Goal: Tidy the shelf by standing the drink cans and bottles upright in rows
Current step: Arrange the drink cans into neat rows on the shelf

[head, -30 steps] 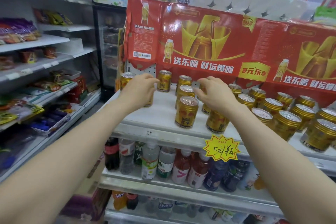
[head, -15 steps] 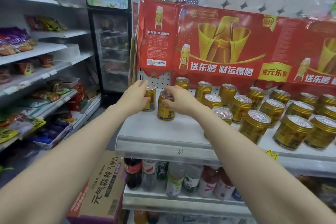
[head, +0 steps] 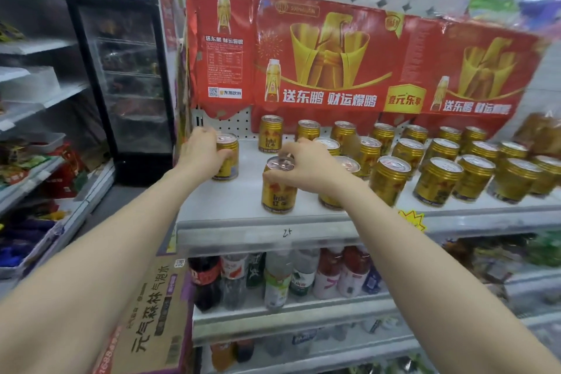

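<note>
Several gold drink cans stand upright on a white shelf [head: 230, 209] below a red banner. My left hand [head: 202, 153] grips the leftmost can [head: 228, 161] from its left side, near the shelf's back left. My right hand [head: 306, 165] holds a second gold can [head: 278, 193] by its top rim; this can stands upright near the front edge. More cans [head: 437, 181] stand in rows to the right. Bottles [head: 277, 281] stand upright on the shelf below.
A red promotional banner [head: 334, 64] hangs behind the cans. A glass-door fridge [head: 127, 76] stands to the left. A cardboard carton [head: 151, 313] sits on the floor by the lower shelf. Snack shelves [head: 36, 136] line the far left. A yellow price tag [head: 411, 218] hangs on the shelf edge.
Both hands moved left along the shelf. Each brought a can: the left one now stands at the far left, and the right one has come forward near the front edge.
</note>
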A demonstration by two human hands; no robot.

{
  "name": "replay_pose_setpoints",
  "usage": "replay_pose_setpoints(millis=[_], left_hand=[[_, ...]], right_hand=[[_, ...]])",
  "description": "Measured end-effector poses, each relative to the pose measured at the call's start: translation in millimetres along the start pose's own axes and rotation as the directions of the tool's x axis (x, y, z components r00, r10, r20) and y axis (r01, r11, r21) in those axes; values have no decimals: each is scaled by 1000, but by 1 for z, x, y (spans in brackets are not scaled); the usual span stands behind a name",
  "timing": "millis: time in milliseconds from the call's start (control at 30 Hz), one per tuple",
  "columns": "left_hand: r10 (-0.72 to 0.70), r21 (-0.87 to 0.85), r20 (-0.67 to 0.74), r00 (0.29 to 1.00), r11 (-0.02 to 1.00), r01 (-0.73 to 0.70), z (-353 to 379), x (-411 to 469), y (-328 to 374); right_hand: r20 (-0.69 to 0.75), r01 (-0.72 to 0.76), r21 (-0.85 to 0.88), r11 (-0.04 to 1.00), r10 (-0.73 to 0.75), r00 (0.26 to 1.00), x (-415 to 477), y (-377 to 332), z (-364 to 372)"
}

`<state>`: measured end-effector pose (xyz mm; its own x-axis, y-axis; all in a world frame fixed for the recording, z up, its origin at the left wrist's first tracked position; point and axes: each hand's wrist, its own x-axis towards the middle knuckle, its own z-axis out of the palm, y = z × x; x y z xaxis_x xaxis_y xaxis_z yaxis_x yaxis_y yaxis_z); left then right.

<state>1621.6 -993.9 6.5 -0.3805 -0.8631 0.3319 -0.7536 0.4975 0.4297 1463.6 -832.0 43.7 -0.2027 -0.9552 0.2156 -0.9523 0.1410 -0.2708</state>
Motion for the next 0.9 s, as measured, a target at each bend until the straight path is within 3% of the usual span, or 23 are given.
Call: replay_pose_setpoints(millis=[267, 333, 433, 533, 667, 900], left_hand=[[100, -49, 31, 995, 994, -98, -4, -7, -3], [96, -56, 51, 994, 994, -93, -5, -5, -3], [81, -67, 73, 994, 995, -76, -7, -1, 2], [70, -78, 83, 994, 995, -63, -4, 5, 12], [122, -99, 136, 983, 989, -109, 1, 13, 36], [206, -164, 212, 955, 971, -173, 26, 43, 69]], right_hand=[[-58, -6, 124, 992, 14, 998, -6, 3, 4], [-147, -13, 168, 986, 39, 988, -3, 13, -7], [-269, -123, 74, 990, 139, 953, 12, 42, -26], [-167, -222, -67, 973, 208, 964, 30, 64, -32], [-4, -218, -153, 964, 220, 976, 53, 75, -26], [11, -159, -130, 979, 162, 987, 73, 89, -20]])
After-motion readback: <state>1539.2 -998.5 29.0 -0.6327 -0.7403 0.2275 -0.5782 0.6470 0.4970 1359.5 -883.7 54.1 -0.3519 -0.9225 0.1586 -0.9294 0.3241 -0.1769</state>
